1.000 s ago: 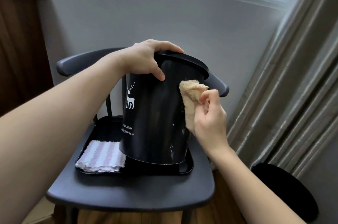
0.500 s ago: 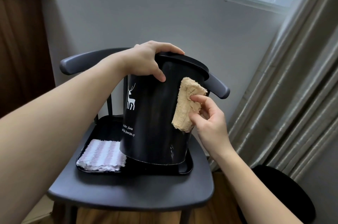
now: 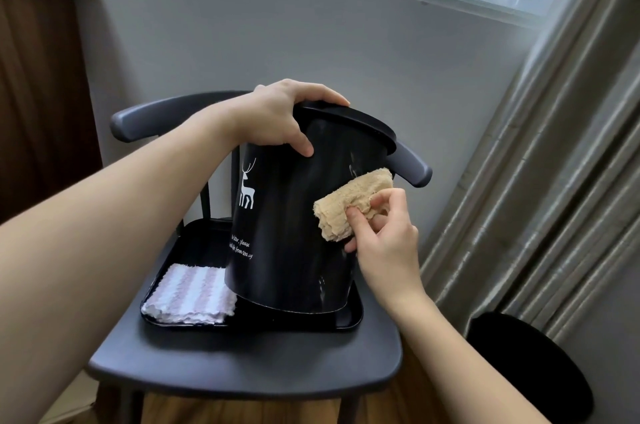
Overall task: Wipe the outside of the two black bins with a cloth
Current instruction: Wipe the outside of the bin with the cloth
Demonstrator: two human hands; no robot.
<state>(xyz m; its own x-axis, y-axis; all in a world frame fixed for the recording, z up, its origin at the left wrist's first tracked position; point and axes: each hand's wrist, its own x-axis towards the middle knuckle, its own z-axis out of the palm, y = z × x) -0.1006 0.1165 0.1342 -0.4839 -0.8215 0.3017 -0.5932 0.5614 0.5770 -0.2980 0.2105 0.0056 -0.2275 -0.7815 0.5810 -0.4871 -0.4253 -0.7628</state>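
A black bin with a white deer print stands tilted on a black tray on a dark chair seat. My left hand grips the bin's top rim at its left side. My right hand presses a folded tan cloth against the bin's right wall, about halfway up. A second black bin stands on the floor at the lower right, partly cut off by my right forearm.
A folded pink-and-white striped cloth lies in the tray's left part. The dark chair has a curved backrest behind the bin. A grey curtain hangs close on the right, a wall and window behind.
My right hand has slid the tan cloth leftward and slightly down across the bin's side, turning it from upright to lying crosswise. My left hand has kept its hold on the rim.
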